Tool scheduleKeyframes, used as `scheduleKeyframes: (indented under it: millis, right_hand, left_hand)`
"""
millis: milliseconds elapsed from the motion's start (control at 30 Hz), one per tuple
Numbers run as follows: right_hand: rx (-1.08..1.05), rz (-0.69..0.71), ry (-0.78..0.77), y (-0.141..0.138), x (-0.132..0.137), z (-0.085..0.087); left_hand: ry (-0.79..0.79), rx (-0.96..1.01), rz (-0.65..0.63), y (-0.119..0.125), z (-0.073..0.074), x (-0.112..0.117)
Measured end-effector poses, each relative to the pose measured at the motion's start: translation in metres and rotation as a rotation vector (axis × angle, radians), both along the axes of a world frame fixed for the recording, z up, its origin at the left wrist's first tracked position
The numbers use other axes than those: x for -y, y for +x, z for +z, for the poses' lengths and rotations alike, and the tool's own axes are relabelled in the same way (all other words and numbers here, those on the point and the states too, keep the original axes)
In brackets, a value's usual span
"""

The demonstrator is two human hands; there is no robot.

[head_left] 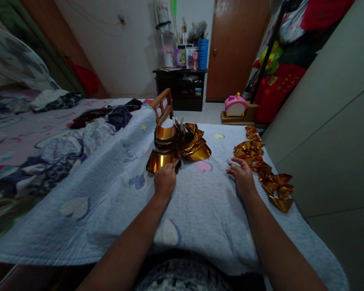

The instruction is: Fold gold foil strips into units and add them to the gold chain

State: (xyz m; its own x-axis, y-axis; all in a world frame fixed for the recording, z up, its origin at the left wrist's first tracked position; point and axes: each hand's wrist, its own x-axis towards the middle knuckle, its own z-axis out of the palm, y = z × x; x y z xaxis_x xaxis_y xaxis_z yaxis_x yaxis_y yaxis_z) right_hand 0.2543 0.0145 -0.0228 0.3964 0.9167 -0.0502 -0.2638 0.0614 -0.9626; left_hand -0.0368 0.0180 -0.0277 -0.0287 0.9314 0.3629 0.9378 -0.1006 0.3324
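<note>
Left hand (164,180) apparently pinching a gold foil sheet (159,160) off the stack (185,141), right hand (242,176) flat, empty — beside folded gold bows (265,169)

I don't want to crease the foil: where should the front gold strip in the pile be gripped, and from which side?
Probably at its near edge, from the person's side. The front gold strip stands curved at the pile's front, its near rim free on the quilt, where the left hand already touches it. The back is crowded by other strips.
</note>
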Motion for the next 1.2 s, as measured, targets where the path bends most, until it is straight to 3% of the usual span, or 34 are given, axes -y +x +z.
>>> scheduleKeyframes:
  millis: [267, 400, 500, 633, 733, 800, 933, 1067, 1200]
  right_hand:
    - [-0.004, -0.009, -0.003, -0.002, 0.000, 0.003]
    - [0.016, -0.017, -0.009, -0.002, -0.001, 0.003]
    - [0.016, 0.001, -0.001, -0.002, 0.000, 0.004]
    - [-0.019, 0.103, -0.008, -0.004, 0.001, 0.008]
    - [-0.039, 0.154, -0.019, -0.006, 0.003, 0.011]
    - [-0.040, 0.168, -0.025, -0.007, 0.003, 0.013]
    - [-0.054, 0.229, -0.011, -0.008, 0.006, 0.017]
    - [-0.128, 0.422, -0.005, -0.008, 0.010, 0.019]
    - [-0.199, 0.659, -0.001, -0.009, 0.013, 0.018]
  left_hand:
    - [0.171, 0.130, 0.007, -0.005, 0.006, 0.000]
    - [0.308, 0.275, -0.120, 0.003, 0.014, 0.008]
    - [0.304, 0.447, -0.239, 0.010, 0.017, 0.019]
    - [0.141, 0.648, -0.285, 0.017, 0.017, 0.031]
    - [0.025, 0.934, -0.355, 0.024, 0.021, 0.035]
    - [-0.143, 1.156, -0.369, 0.029, 0.024, 0.036]
    - [-0.464, 1.346, -0.441, 0.035, 0.023, 0.036]
    - [-0.661, 1.518, -0.554, 0.037, 0.016, 0.035]
    - [-0.729, 1.594, -0.575, 0.041, 0.013, 0.035]
